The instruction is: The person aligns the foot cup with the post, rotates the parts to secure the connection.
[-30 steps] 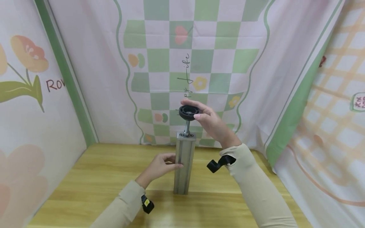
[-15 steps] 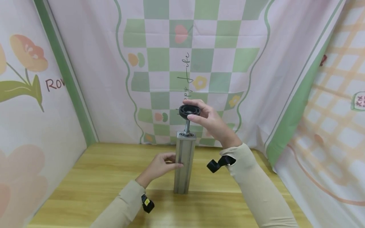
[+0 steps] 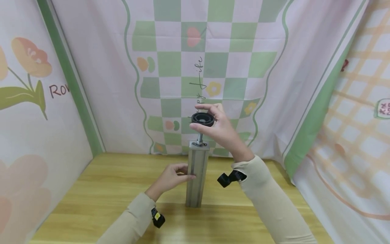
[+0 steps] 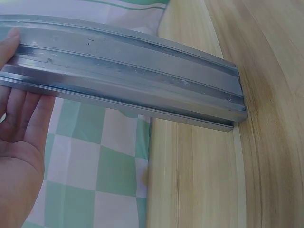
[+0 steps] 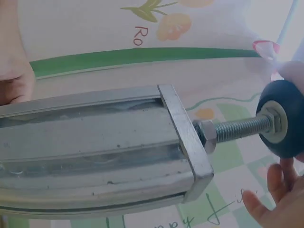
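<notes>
Checked backdrop: On the white-and-green checked fabric, we read slanting dark script, "py Life," running upward, its start hidden near the right hand.
Flowered wall: On the white cloth printed with orange flowers, we read reddish-brown lettering, "Ro," the next letter cut off.
Plaid side: On the orange-and-white plaid cloth, we find pink marks, green-framed, too small to read.

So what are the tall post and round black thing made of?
The tall post looks like metal, maybe aluminium: silvery grey, softly shiny, with long grooves. The round black thing seems matte plastic or rubber: evenly dark, no metallic gleam.
</notes>
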The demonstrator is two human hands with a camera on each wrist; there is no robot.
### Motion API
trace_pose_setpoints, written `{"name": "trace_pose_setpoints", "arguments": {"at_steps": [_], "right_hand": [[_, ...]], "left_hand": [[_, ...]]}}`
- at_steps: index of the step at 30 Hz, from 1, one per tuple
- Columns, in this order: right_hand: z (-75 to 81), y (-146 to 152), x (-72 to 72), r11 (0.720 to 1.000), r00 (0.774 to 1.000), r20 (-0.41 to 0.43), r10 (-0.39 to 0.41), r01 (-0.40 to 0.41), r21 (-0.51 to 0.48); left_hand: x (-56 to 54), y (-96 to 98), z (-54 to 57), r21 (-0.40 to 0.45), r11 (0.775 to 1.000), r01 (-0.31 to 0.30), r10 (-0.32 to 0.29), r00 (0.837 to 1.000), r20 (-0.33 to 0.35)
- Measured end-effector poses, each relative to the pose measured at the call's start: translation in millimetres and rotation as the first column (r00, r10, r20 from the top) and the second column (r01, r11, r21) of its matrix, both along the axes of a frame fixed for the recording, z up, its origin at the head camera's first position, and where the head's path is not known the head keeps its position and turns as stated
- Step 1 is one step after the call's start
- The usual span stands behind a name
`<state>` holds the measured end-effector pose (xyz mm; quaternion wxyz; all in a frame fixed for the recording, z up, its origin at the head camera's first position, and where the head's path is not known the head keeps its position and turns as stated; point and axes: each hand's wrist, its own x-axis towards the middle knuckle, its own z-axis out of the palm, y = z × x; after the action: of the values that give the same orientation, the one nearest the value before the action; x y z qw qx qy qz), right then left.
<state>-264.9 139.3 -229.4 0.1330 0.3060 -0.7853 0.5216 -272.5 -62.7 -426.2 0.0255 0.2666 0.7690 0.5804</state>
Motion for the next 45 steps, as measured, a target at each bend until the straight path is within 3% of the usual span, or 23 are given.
{"name": "trace_pose_setpoints", "arguments": {"at_steps": [4, 7, 11, 15, 18, 26, 32, 34, 37, 45], "right_hand": [[-1.5, -5, 3.8, 0.996, 0.99, -0.114, -0.084, 0.088, 0.032], [-3.5, -5, 6.1, 0.987, 0.965, -0.223, -0.138, 0.153, 0.052], [-2.4, -2, 6.5, 0.991, 0.954, -0.274, -0.123, 0.135, 0.026], [1.6, 5, 3.4, 1.0, 0.988, -0.151, 0.017, -0.016, 0.006], [2.3, 11, -0.6, 0.99, 0.989, -0.034, 0.141, -0.141, 0.005], [-3.2, 19, -12.4, 0.953, 0.952, 0.06, 0.301, -0.303, 0.023], [-5.6, 20, -16.8, 0.894, 0.886, 0.123, 0.446, -0.437, -0.095], [-6.6, 21, -17.2, 0.881, 0.871, 0.138, 0.471, -0.459, -0.116], [-7.8, 22, -17.3, 0.88, 0.868, 0.151, 0.472, -0.457, -0.126], [-7.0, 23, -15.1, 0.914, 0.9, 0.166, 0.404, -0.39, -0.107]], "left_hand": [[1.1, 0.1, 0.4, 0.003, 1.0, 0.0, 0.0, 1.0, 0.002], [1.7, 0.1, -0.3, 0.004, 1.0, 0.002, -0.002, 1.0, 0.008], [2.4, 0.2, -0.3, 0.003, 1.0, -0.001, 0.001, 1.0, 0.024], [2.8, 0.3, -0.2, -0.001, 1.0, -0.008, 0.008, 0.999, 0.037], [2.5, 0.2, -0.8, 0.003, 1.0, -0.007, 0.007, 0.999, 0.032], [1.9, 0.4, -2.0, -0.003, 1.0, -0.008, 0.009, 1.0, 0.028], [1.9, 0.4, 0.0, -0.005, 1.0, -0.009, 0.01, 1.0, 0.025], [1.9, 0.2, 0.6, -0.011, 1.0, -0.011, 0.012, 1.0, 0.02], [1.7, 0.1, 0.1, -0.011, 1.0, -0.01, 0.01, 1.0, 0.02], [2.3, 0.1, 1.1, -0.02, 1.0, -0.014, 0.014, 1.0, 0.023]]}}
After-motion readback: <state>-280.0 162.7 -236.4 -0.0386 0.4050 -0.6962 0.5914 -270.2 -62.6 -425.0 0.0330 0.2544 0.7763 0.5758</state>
